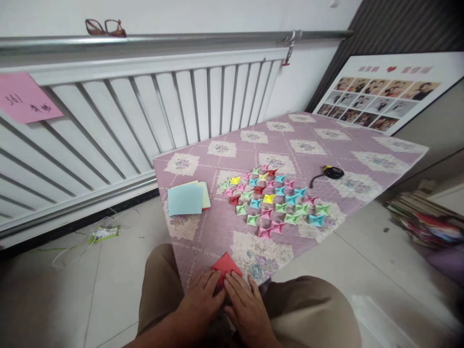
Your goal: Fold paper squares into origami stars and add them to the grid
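Observation:
A red sheet of origami paper (226,263), folded to a point at the top, lies at the near end of the cloth-covered table (217,232). My left hand (203,297) holds its left side, fingers together and bent over the edge. From the right, my right hand (246,302) presses its fingers onto the lower part of the same paper. Fingers hide the lower edge of the fold. Farther up the table stand several small folded paper pieces in rows, among them a pink one (266,213) and a blue one (316,220).
Left of the rows lies a stack of coloured paper sheets (184,199), light blue on top. A black tape measure (332,172) sits to the right. Along the wall runs a white radiator (188,104). A photo board (380,94) leans at the far end.

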A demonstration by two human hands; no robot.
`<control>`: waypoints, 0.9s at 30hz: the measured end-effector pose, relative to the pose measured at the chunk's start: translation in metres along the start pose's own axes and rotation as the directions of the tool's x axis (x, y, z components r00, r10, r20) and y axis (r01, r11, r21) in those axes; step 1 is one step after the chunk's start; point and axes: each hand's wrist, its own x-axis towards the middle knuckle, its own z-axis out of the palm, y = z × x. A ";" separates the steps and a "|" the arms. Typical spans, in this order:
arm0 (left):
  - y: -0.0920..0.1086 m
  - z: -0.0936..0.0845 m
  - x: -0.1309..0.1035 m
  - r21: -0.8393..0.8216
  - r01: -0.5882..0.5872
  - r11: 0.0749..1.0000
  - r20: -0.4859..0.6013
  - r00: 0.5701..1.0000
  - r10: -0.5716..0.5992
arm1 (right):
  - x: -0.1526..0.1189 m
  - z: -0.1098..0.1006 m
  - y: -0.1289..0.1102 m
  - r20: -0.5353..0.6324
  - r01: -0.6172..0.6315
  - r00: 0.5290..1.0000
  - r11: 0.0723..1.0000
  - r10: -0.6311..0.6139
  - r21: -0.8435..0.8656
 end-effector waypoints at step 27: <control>-0.011 0.002 -0.003 -0.072 -0.068 0.995 -0.160 0.986 0.056 | 0.051 -0.023 0.020 0.276 -0.542 0.799 0.838 0.534 -0.053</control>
